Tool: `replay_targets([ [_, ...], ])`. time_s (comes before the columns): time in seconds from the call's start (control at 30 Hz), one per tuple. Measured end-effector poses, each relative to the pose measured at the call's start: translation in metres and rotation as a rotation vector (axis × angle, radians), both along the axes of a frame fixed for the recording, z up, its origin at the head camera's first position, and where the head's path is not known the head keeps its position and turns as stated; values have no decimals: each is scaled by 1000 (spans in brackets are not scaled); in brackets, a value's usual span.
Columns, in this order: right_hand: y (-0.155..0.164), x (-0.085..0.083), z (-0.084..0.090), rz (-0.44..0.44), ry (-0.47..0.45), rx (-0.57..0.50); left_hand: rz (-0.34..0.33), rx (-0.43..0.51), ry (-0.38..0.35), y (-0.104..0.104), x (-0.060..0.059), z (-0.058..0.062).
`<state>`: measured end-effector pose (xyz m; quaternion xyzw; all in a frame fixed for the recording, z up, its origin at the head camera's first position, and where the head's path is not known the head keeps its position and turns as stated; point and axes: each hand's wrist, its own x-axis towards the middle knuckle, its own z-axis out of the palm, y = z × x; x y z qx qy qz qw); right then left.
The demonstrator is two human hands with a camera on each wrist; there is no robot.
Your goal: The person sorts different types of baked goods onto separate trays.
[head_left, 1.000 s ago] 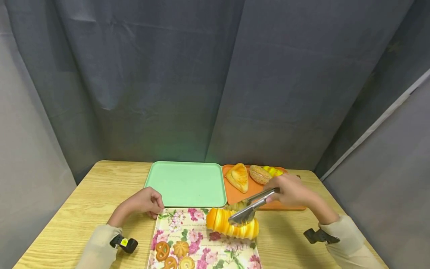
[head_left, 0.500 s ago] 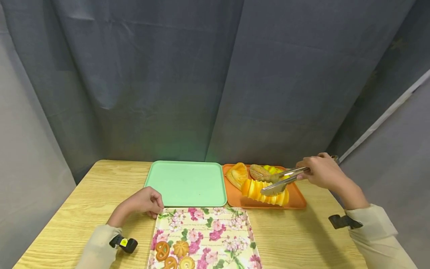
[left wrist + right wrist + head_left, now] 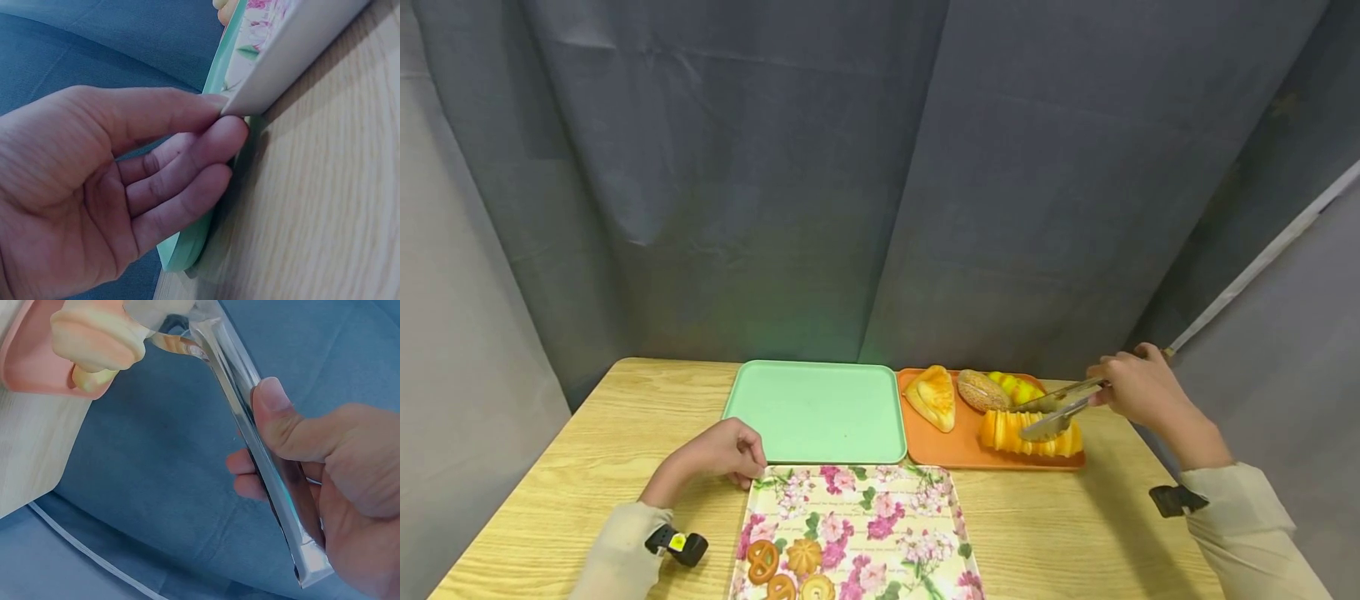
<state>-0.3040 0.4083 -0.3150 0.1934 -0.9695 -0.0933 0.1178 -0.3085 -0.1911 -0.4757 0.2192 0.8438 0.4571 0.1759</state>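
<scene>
Head view: we are setting sliced loaf (image 3: 1032, 434) onto orange tray (image 3: 951, 446), at its right front corner. Right hand (image 3: 1138, 387) fingers clenching tongs (image 3: 1056, 408), tips on loaf. Left hand (image 3: 722, 451) fingers touching floral tray (image 3: 857, 508) corner. Next, likely easing the squeeze and lifting tongs clear.

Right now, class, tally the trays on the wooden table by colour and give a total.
Plain mint-green tray: 1
Orange tray holding breads: 1
Pink floral-patterned tray with biscuits: 1
Total: 3
</scene>
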Motion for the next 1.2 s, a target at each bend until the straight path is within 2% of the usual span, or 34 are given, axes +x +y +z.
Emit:
replay_targets([
  [0.3, -1, -7, -8, 40, 6, 53, -5, 5, -4, 0, 1, 0],
  [0.87, -11, -14, -10, -45, -51, 95, 17, -8, -11, 2, 1, 4],
  [1.2, -10, -12, -12, -73, -7, 78, 6, -2, -12, 1, 2, 4],
])
